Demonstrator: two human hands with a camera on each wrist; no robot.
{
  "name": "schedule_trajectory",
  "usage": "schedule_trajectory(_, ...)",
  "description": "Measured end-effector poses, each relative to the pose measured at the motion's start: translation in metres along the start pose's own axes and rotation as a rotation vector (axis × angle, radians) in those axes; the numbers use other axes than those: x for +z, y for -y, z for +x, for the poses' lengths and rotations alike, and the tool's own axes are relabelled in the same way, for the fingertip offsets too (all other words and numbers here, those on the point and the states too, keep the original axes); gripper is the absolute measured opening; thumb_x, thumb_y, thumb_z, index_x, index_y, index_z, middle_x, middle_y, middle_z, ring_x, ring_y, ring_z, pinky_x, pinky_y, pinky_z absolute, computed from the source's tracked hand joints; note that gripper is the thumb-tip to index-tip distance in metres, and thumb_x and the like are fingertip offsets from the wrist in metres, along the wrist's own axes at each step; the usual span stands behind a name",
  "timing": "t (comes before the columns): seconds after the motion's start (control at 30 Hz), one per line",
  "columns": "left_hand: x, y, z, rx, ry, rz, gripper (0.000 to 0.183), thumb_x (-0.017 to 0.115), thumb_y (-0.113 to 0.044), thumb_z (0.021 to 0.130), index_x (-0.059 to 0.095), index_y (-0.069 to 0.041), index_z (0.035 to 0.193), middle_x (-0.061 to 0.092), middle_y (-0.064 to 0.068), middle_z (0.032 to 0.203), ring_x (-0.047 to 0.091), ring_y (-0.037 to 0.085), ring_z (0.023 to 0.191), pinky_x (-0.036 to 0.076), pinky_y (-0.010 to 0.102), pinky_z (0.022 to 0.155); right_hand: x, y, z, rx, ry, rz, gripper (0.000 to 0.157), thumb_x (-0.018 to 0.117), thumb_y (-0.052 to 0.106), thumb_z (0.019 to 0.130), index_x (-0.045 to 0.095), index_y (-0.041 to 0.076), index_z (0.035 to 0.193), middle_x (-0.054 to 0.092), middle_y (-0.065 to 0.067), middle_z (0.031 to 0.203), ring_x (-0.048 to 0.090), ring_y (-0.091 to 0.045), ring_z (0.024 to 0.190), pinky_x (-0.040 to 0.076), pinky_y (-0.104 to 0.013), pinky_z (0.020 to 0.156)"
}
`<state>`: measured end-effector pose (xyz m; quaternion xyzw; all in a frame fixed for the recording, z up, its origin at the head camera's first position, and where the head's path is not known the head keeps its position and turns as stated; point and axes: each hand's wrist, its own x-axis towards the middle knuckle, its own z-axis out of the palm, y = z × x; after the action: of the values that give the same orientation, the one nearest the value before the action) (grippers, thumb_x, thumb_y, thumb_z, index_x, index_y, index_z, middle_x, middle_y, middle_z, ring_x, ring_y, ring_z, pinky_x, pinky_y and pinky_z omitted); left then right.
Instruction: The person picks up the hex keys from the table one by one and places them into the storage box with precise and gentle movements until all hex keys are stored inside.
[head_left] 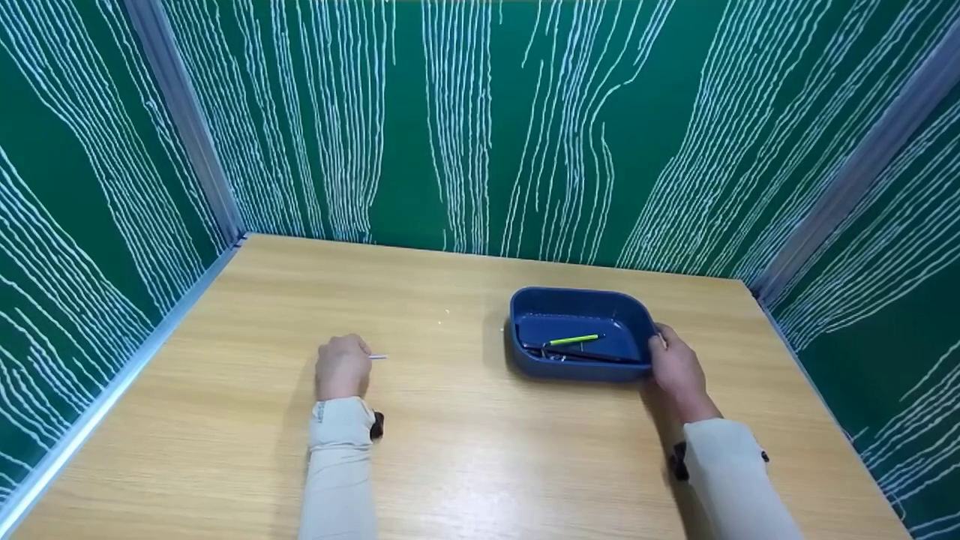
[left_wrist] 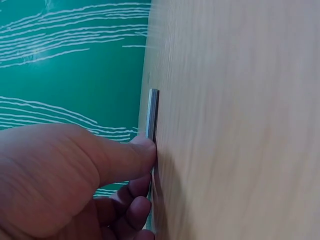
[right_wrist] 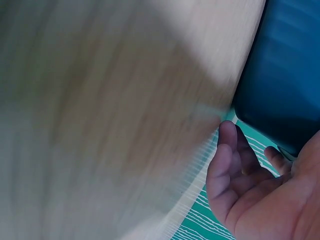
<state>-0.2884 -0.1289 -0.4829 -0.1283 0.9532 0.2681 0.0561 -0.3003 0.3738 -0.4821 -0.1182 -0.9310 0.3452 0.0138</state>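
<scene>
My left hand (head_left: 343,367) is low over the left half of the table. Between its thumb and fingers it pinches a thin grey stick (left_wrist: 152,112), whose end pokes out to the right in the head view. At the right, my right hand (head_left: 681,371) grips the end wall of a dark blue open box (head_left: 577,369). The box's blue side (right_wrist: 282,70) fills the upper right of the right wrist view. Inside it lie a bright green pen (head_left: 574,340) and several dark slim items along the near wall.
The wooden table (head_left: 465,442) is bounded by green panels (head_left: 517,150) with white wavy lines at the back and both sides. Metal posts (head_left: 191,127) stand at the back corners. A few tiny white specks (head_left: 448,311) lie left of the box.
</scene>
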Motion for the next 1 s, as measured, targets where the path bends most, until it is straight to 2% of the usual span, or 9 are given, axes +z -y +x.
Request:
schedule_trajectory(0.17,0.001,-0.001,0.001,0.006,-0.008,0.028,0.027,0.047,-0.002,0.082,0.06,-0.015,0.102,0.055,0.011,0.101,0.047,0.033,0.095,0.042,0.041,0.071,0.0,0.0,-0.001,0.011,0.011,0.0,0.057,0.013,0.047,0.091,0.02,0.017,0.139,0.024,-0.017,0.142,0.02,-0.039,0.129,0.018,-0.057,0.099)
schedule_trajectory(0.3,0.001,-0.003,0.001,0.022,-0.019,0.014,0.027,0.046,-0.002,0.083,0.059,-0.012,0.103,0.05,0.013,0.105,0.044,0.034,0.098,0.041,0.042,0.075,0.0,0.0,-0.001,0.011,0.008,0.008,0.057,0.013,0.047,0.091,0.02,0.017,0.139,0.023,-0.017,0.142,0.019,-0.039,0.129,0.017,-0.056,0.1)
schedule_trajectory(0.4,-0.002,-0.005,0.001,0.046,-0.033,-0.007,0.022,0.043,-0.006,0.087,0.057,-0.01,0.103,0.047,0.014,0.106,0.044,0.034,0.097,0.041,0.041,0.074,0.001,0.0,-0.001,-0.019,-0.023,-0.021,0.054,0.015,0.044,0.092,0.025,0.016,0.138,0.029,-0.018,0.14,0.025,-0.04,0.127,0.021,-0.055,0.099)
schedule_trajectory(0.53,-0.008,-0.009,0.003,0.072,-0.044,-0.074,0.019,0.041,-0.015,0.091,0.054,-0.008,0.103,0.046,0.014,0.104,0.045,0.032,0.094,0.041,0.039,0.074,0.002,0.0,-0.001,-0.059,-0.06,-0.058,0.051,0.018,0.039,0.092,0.031,0.014,0.135,0.036,-0.02,0.134,0.036,-0.041,0.12,0.028,-0.055,0.094)
schedule_trajectory(0.7,-0.013,-0.016,0.003,0.089,-0.044,-0.176,0.023,0.037,-0.02,0.093,0.05,-0.008,0.108,0.052,0.011,0.104,0.051,0.028,0.09,0.042,0.036,0.074,0.001,-0.001,0.0,-0.057,-0.052,-0.053,0.051,0.017,0.039,0.092,0.029,0.014,0.135,0.035,-0.02,0.135,0.035,-0.04,0.12,0.026,-0.055,0.095)
schedule_trajectory(0.83,-0.012,-0.02,0.004,0.128,-0.084,-0.233,0.022,0.038,-0.021,0.093,0.05,-0.009,0.107,0.055,0.009,0.102,0.054,0.024,0.087,0.043,0.035,0.073,0.001,-0.001,0.0,-0.054,-0.045,-0.057,0.052,0.016,0.04,0.092,0.028,0.014,0.136,0.033,-0.019,0.137,0.03,-0.041,0.124,0.024,-0.056,0.096)
schedule_trajectory(1.0,-0.009,-0.025,0.005,0.182,-0.177,-0.267,0.016,0.043,-0.022,0.091,0.051,-0.012,0.1,0.056,0.005,0.097,0.055,0.022,0.084,0.043,0.034,0.071,0.001,-0.002,0.0,-0.053,-0.042,-0.055,0.053,0.016,0.041,0.092,0.028,0.014,0.136,0.033,-0.019,0.137,0.029,-0.041,0.124,0.023,-0.056,0.097)
